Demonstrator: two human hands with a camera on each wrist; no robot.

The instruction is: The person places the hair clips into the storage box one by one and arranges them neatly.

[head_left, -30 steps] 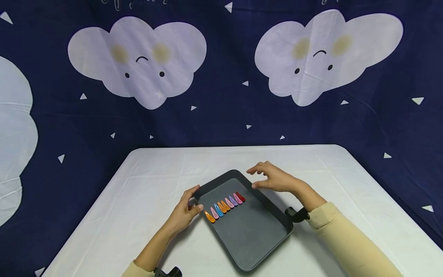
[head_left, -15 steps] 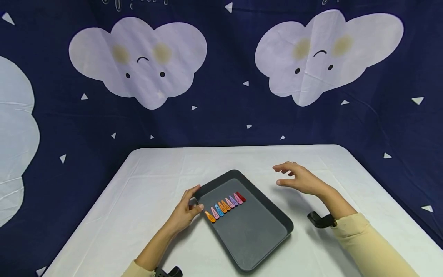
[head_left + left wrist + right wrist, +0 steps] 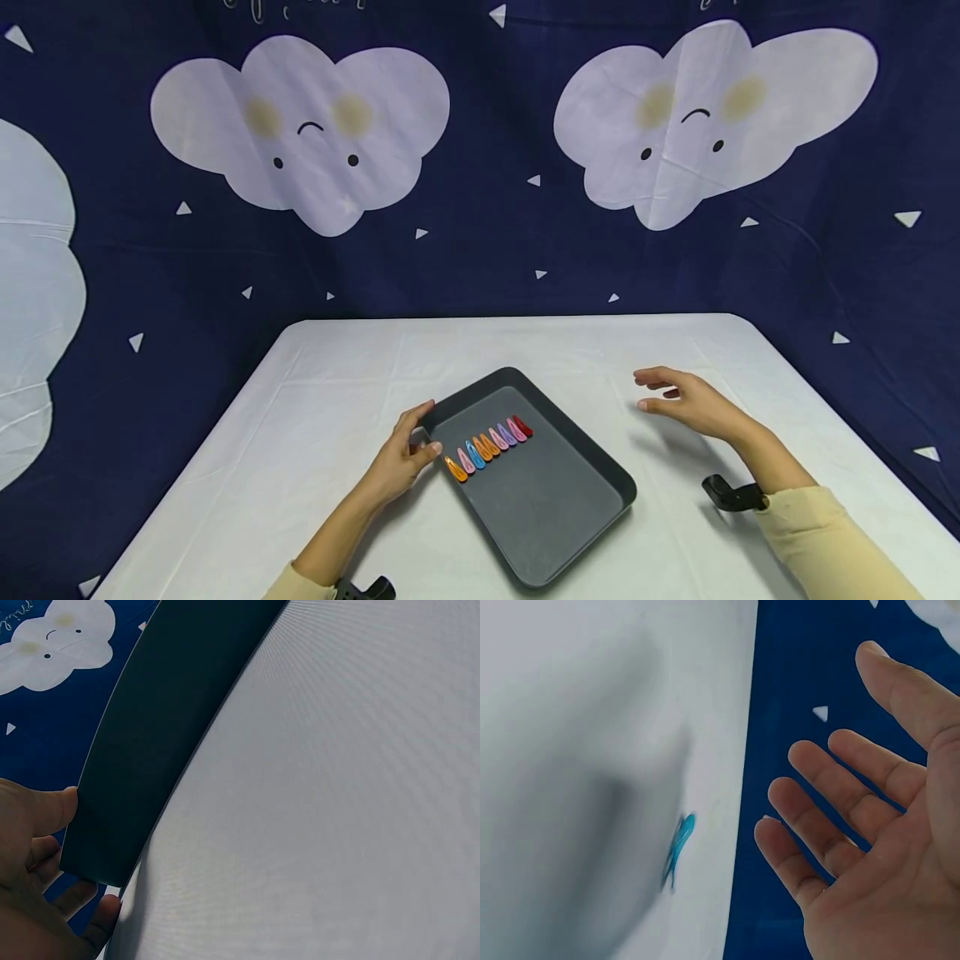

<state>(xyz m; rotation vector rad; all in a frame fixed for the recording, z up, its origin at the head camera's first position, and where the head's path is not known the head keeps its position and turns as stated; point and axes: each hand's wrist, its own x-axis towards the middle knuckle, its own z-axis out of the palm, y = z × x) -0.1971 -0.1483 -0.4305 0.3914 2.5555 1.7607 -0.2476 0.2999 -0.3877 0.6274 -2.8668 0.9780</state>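
Observation:
A dark grey baking tray [image 3: 547, 500] lies at an angle on the white table. Several snap hair clips [image 3: 486, 448], in orange, pink, blue, purple and red, form a slanting row across its far part. My left hand [image 3: 397, 462] holds the tray's left corner, thumb at the rim; the left wrist view shows the tray's outer wall [image 3: 150, 742] between thumb and fingers. Off to the right of the tray, my right hand [image 3: 693, 404] hovers over the table with loosely bent, spread fingers and nothing in it. The right wrist view shows a blue hair clip [image 3: 679, 847] on the table.
The white table [image 3: 360, 367] ends at its far edge before a navy cloth backdrop [image 3: 480, 275] with printed clouds. A black wrist camera [image 3: 735, 495] juts out from the right wrist, another black camera [image 3: 365, 590] from the left.
My right hand has moved right, away from the tray's far right edge, to above the table. The left hand, tray and row of clips stay where they were.

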